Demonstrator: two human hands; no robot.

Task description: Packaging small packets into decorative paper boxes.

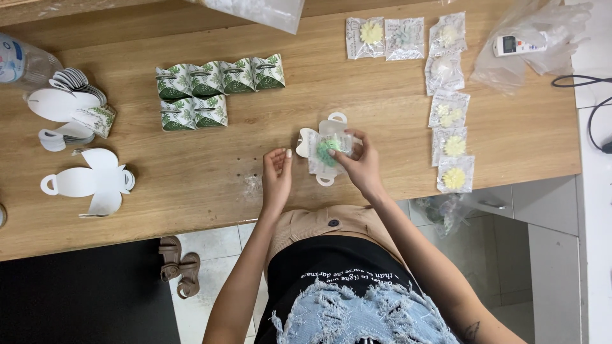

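Note:
My right hand (360, 162) grips a small clear packet with a green flower (327, 151), pressing it onto a flat white cut-out box blank (322, 130) that lies on the wooden table (210, 172). My left hand (276, 171) hovers just left of the blank with curled fingers, holding nothing that I can see.
Several folded leaf-print boxes (213, 92) stand in two rows at the back left. Flat white blanks (86, 181) and a stack (67, 102) lie at far left by a plastic bottle (19, 64). Flower packets (449, 121) line the right side, near a plastic bag with a remote (519, 44).

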